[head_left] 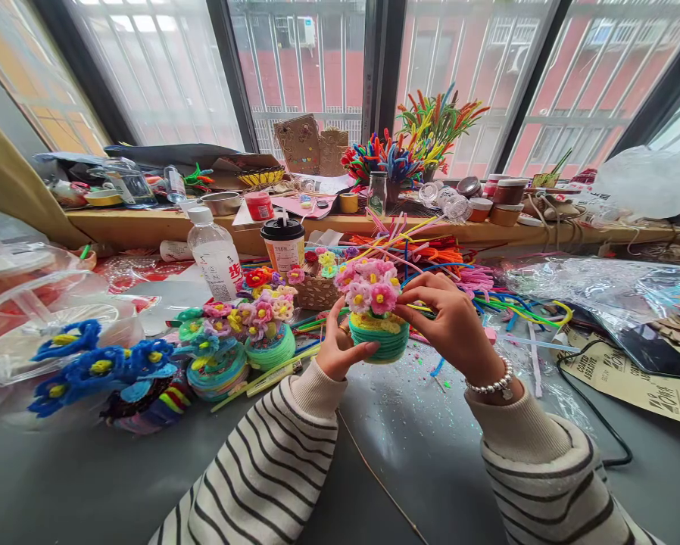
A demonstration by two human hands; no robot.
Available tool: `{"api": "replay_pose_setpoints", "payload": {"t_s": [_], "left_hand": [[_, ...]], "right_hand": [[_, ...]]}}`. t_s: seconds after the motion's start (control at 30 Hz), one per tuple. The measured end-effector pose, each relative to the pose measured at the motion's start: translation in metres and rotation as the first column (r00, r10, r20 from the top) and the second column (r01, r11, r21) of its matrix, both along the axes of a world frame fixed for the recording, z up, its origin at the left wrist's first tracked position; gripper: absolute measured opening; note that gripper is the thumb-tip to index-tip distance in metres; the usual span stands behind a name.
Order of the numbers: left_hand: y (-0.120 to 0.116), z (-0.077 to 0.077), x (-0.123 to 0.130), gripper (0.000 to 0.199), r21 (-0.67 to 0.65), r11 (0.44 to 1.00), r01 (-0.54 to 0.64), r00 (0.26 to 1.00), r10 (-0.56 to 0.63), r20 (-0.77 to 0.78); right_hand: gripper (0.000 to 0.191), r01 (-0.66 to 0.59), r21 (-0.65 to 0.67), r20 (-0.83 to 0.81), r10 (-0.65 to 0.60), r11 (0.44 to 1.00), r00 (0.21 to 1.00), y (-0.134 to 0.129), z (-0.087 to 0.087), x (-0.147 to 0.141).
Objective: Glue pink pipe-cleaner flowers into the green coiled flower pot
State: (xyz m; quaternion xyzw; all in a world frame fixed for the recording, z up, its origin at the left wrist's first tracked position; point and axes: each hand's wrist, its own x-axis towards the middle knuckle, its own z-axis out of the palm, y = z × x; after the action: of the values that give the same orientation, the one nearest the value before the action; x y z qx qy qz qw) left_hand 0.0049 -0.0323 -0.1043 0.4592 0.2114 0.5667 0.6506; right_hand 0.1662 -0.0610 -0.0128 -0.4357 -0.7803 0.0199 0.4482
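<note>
My left hand (340,347) is wrapped round the left side of a small flower pot (378,341), coiled in teal-green pipe cleaner with a yellow band at the top. Pink and lilac pipe-cleaner flowers (369,286) with yellow centres fill it. At the bouquet's right edge, the thumb and fingers of my right hand (443,314) are pinched together against a pink flower. Whether they grip its petal or something behind it is hidden. Left of my hands stand a green pot of flowers (269,344), a multicoloured pot (218,371) and a tipped striped pot with blue flowers (104,367).
A clear plastic bottle (212,253) and a lidded drink cup (283,246) stand behind the pots. Loose pipe cleaners (459,261) pile up behind my right hand. A black cable (609,439) and sandpaper sheets (635,378) lie at the right. Glitter is scattered over the grey table (431,469).
</note>
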Motion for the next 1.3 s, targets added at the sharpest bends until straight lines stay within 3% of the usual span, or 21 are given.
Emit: {"api": "replay_pose_setpoints", "payload": {"t_s": [0.27, 0.57, 0.97, 1.17, 1.3], "left_hand": [[-0.002, 0.001, 0.001, 0.108, -0.035, 0.999, -0.01, 1.0, 0.01, 0.004], [-0.007, 0.015, 0.001, 0.108, 0.034, 0.998, 0.059, 0.998, -0.058, -0.026], [-0.014, 0.024, 0.003, 0.103, 0.092, 0.987, 0.129, 0.991, -0.132, 0.022], [-0.012, 0.022, 0.003, 0.105, 0.052, 0.987, 0.15, 0.989, -0.151, 0.009], [-0.008, 0.017, 0.001, 0.106, 0.011, 0.995, 0.101, 0.995, -0.101, 0.0]], "right_hand": [[0.012, -0.014, -0.012, -0.031, 0.013, 1.0, 0.999, 0.002, -0.001, 0.002], [0.02, -0.156, -0.218, -0.29, 0.089, 0.963, 0.953, 0.006, 0.001, 0.011], [0.015, -0.209, -0.15, -0.338, 0.148, 0.966, 0.929, 0.004, 0.0, 0.007], [0.014, -0.242, -0.147, -0.345, 0.179, 0.959, 0.921, 0.003, 0.0, 0.005], [0.018, -0.215, -0.171, -0.343, 0.146, 0.962, 0.928, 0.005, -0.001, 0.008]]}}
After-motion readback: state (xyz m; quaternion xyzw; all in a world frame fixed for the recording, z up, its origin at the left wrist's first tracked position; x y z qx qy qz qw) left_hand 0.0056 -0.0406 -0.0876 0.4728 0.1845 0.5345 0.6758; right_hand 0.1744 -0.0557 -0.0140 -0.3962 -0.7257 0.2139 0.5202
